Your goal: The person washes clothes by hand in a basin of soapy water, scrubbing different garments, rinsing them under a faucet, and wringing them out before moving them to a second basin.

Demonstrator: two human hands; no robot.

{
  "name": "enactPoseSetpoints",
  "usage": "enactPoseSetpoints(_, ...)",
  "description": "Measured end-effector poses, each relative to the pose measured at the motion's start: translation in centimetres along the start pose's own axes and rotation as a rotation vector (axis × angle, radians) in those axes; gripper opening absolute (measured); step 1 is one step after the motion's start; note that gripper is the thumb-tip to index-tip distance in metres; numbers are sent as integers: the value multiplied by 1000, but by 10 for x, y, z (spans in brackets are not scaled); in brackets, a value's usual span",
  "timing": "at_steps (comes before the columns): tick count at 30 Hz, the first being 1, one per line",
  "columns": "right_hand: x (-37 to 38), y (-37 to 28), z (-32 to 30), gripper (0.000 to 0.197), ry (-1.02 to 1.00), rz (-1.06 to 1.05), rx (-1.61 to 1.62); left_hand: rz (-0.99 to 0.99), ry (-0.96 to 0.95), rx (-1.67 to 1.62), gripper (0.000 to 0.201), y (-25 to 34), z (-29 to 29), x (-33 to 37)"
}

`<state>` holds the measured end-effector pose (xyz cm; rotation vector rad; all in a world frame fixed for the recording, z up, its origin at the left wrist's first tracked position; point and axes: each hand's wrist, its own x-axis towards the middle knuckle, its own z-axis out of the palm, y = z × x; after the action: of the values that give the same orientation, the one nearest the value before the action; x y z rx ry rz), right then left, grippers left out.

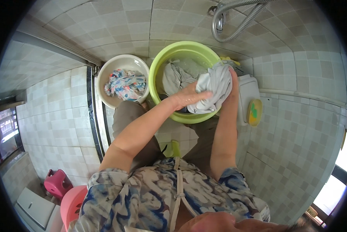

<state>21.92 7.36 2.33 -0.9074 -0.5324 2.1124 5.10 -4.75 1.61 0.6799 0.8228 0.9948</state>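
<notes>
A bunched light grey cloth (216, 87), wet-looking, is held up between my two hands over the right side of a lime-green basin (156, 79). My left hand (189, 96) grips its left side, thumb lying across the folds. Around its right edge curls my right hand (234, 79), with most of its fingers hidden behind the cloth. Inside the basin, more grey cloth (175, 78) lies in cloudy water, and a dark piece shows near my left wrist. What kind of garment the cloth is, I cannot tell.
Left of the green basin stands a white basin (102, 87) with a patterned, colourful cloth (126, 85) in it. A yellow dish (254, 112) with a green bar sits at the right. A metal shower hose (235, 5) hangs above. Pink stools (58, 183) stand behind at the lower left.
</notes>
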Motion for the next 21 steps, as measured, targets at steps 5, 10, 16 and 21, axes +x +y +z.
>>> enactPoseSetpoints(5,28,-24,19,42,93,229,-697,249,-52,505,77,23,9,3)
enactPoseSetpoints(10,64,3,-2,46,177,310,-1205,-53,258,1196,56,3,8,13)
enactPoseSetpoints(16,67,47,-35,54,132,290,-2106,-51,145,1384,49,-49,1,13)
enactPoseSetpoints(21,54,59,-53,52,152,250,-2125,-64,111,1415,45,-52,3,6)
